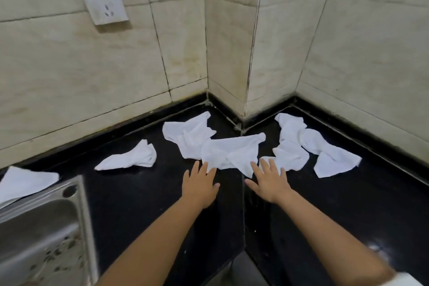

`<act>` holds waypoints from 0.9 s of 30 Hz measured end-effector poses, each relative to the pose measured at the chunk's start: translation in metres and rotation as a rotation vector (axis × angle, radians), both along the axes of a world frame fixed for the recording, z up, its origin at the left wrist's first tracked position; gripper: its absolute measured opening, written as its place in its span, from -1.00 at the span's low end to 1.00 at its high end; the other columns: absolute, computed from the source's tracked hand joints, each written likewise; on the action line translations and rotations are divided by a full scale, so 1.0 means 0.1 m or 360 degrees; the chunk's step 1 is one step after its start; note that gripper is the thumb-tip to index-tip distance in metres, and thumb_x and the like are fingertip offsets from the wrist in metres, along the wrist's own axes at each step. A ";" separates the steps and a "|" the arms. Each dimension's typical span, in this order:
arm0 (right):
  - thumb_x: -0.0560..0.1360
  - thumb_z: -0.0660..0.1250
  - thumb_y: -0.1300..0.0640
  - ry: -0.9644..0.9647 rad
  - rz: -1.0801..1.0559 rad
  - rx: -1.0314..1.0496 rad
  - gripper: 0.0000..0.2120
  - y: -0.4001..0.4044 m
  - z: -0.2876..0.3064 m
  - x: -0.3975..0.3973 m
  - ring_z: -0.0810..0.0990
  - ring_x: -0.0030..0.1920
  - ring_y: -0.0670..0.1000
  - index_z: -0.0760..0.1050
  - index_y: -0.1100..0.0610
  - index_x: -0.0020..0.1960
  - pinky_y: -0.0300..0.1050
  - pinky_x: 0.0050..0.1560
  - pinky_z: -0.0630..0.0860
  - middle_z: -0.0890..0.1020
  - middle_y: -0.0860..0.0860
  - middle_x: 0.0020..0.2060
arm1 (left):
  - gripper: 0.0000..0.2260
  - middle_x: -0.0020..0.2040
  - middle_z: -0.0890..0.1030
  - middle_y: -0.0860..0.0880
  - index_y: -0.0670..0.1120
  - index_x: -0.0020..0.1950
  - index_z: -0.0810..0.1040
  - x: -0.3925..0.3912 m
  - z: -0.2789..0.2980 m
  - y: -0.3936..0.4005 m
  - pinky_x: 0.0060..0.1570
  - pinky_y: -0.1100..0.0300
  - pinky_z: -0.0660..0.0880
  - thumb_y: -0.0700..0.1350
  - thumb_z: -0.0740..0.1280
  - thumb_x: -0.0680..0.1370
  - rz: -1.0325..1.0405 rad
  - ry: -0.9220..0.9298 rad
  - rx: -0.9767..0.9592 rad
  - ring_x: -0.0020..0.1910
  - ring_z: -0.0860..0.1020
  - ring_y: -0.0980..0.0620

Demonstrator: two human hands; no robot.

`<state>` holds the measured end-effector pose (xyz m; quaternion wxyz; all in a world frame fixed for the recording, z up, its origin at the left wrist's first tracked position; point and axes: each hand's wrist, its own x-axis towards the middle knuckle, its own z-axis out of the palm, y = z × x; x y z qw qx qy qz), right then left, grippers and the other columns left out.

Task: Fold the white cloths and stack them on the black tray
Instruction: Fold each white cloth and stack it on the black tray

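White cloths lie crumpled and unfolded across the black worktop (144, 193) in the corner of a tiled wall; the middle cloth (228, 152) lies directly beyond both hands, its long axis running left to right, its near edge at the fingertips. Left hand (199, 184) and right hand (269, 182) are stretched forward side by side, palms down, fingers (264, 166) straight and slightly spread, holding nothing; the tips of both hands reach the cloth's near hem, though whether they press it or only overlap it in this view cannot be told. The two hands are about equally near it, one toward each end, which suits a two-handed pick-up or spreading as the likely next step. A second cloth (188, 134) overlaps the middle one at its far left, so the boundary between them is hard to trace. Farther left lies a small bunched cloth (131, 155), well apart; at the right a heap (308, 146) that may be more than one cloth; at the far left another cloth (23, 181) is cut off by the picture edge, behind the steel sink (41, 227). No black tray can be made out against the black worktop. A white object at the near right corner is cut off and cannot be identified.
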<state>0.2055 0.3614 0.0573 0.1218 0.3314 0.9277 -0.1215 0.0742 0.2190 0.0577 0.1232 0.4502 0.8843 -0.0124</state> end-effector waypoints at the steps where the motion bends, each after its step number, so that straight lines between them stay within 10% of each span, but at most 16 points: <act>1: 0.57 -0.01 -0.20 -0.0010 0.0029 0.0008 -0.40 0.09 -0.10 -0.10 -0.15 0.52 0.15 -0.09 0.00 0.51 0.24 0.46 -0.06 -0.05 0.08 0.52 | -0.53 0.55 0.00 -0.05 -0.01 0.51 0.07 -0.06 -0.08 0.10 0.47 -0.08 0.02 0.06 0.05 0.62 0.0018 -0.0022 -0.0018 0.54 -0.09 -0.10; 8: 0.49 0.25 -0.06 0.0161 0.0087 0.0175 -0.61 0.41 -0.52 -0.71 0.42 0.18 0.13 0.41 0.18 0.19 -0.03 0.09 0.36 0.51 0.10 0.12 | -0.66 0.34 0.38 0.00 -0.06 0.33 0.33 -0.40 -0.58 0.46 0.23 0.14 0.32 0.01 0.16 0.59 0.0122 0.0021 0.0108 0.34 0.31 -0.01; 13: -0.11 0.62 0.17 0.0258 0.0142 0.0265 -0.65 0.53 -0.73 -0.80 0.48 -0.55 -0.01 0.41 0.11 -0.59 -0.23 -0.46 0.14 0.46 0.00 -0.61 | -0.72 0.21 0.45 0.01 -0.07 0.25 0.40 -0.48 -0.72 0.54 0.12 0.19 0.36 0.00 0.17 0.58 0.0093 0.0027 0.0271 0.20 0.40 0.01; 16: 0.34 0.44 0.12 0.0228 0.0190 0.0118 -0.85 0.60 -0.70 -0.73 0.57 -0.19 0.10 0.57 0.20 -0.25 -0.13 -0.29 0.32 0.60 0.09 -0.27 | -0.79 0.02 0.55 -0.03 -0.11 0.07 0.53 -0.50 -0.74 0.56 -0.07 0.14 0.46 -0.06 0.35 0.48 0.0080 0.0035 0.0364 0.02 0.52 -0.05; 19: 0.50 0.24 -0.07 0.0185 0.0160 0.0069 -0.64 0.61 -0.75 -0.69 0.46 0.12 0.10 0.47 0.19 0.13 -0.08 0.08 0.36 0.52 0.08 0.06 | -0.69 -0.26 0.59 0.00 -0.09 -0.21 0.59 -0.51 -0.78 0.58 -0.43 0.20 0.49 -0.11 0.61 0.15 -0.0033 0.0065 0.0436 -0.32 0.58 0.00; 27: 0.51 0.18 0.18 0.0336 0.0039 0.0111 -0.80 0.51 -0.76 -0.68 0.50 0.05 0.16 0.50 0.28 -0.02 -0.12 -0.14 0.21 0.56 0.19 -0.03 | -0.65 -0.50 0.48 0.02 -0.08 -0.46 0.46 -0.68 -0.79 0.55 -0.53 0.31 0.13 -0.19 0.63 -0.01 -0.0026 0.0009 0.0288 -0.54 0.45 0.06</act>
